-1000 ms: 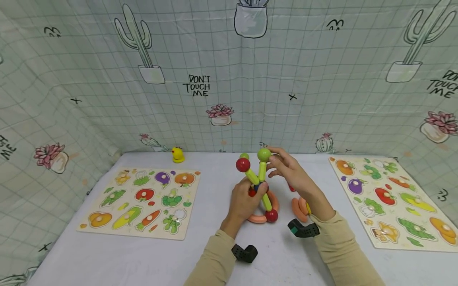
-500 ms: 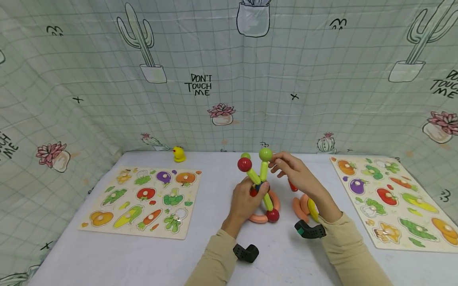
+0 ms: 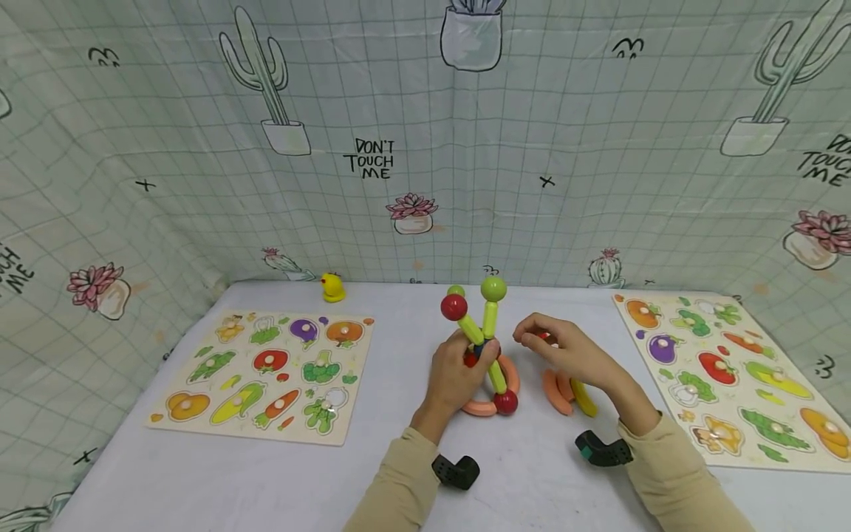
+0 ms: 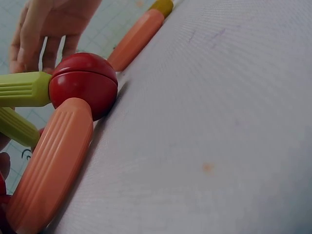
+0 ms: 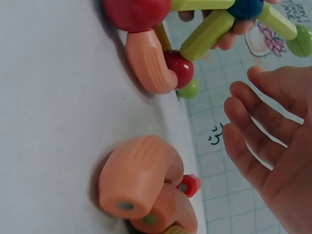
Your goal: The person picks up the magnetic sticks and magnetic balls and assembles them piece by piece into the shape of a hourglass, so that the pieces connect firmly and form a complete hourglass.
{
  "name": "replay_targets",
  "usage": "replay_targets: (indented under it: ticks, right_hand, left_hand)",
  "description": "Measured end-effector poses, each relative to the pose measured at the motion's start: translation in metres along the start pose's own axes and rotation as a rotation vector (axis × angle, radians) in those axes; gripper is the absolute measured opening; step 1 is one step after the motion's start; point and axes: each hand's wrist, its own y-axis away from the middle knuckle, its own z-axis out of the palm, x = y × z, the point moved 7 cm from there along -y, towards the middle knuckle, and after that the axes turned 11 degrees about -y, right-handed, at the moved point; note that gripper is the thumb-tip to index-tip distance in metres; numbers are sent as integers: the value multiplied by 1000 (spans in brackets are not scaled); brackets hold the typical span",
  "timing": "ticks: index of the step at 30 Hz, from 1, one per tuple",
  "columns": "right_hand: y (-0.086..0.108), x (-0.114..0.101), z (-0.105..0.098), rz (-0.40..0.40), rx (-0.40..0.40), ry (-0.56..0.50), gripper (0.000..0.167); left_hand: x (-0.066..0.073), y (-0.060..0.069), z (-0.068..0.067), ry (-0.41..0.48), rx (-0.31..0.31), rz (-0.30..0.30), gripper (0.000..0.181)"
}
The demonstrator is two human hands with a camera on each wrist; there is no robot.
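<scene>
Just right of centre in the head view, my left hand (image 3: 455, 377) holds the stick-and-ball figure (image 3: 496, 377), fingers curled round its middle, thumb beside the blue ball (image 5: 246, 7). Green rods rise from there, and curved pink pieces (image 3: 479, 408) circle its base near the tabletop (image 3: 266, 488).

To the right, my right hand (image 3: 565, 347) hangs apart from it, fingers loosely bent, spread a little and holding nothing. They partly block a red piece (image 5: 189, 185) that shows better in the right wrist view. Below that hand, two loose pink pieces (image 3: 557, 391) and a yellow piece (image 3: 583, 399) lie close together.

At left sits a vegetable puzzle board (image 3: 355, 358); another board (image 3: 688, 349) fills the right edge, my right sleeve (image 3: 671, 473) crossing its lower left corner. A yellow duck (image 3: 334, 288) stands upper left of centre, before the cactus-print cloth (image 3: 479, 162).
</scene>
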Motion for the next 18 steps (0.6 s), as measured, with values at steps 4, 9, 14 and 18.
replay_targets:
  ticks: [4,9,14,18]
  right_hand:
    - [7,0,2,-17,-23,33,21]
    - [13,-3,3,-27,-52,47,18]
    - [22,-2,2,-42,-71,60,13]
    - [29,1,3,-49,-101,48,14]
  left_hand:
    - [0,1,0,10,3,3,29]
    - [-2,1,1,9,8,1,30]
    - [-2,2,1,7,0,-5,29]
    - [-2,1,1,13,-3,-7,30]
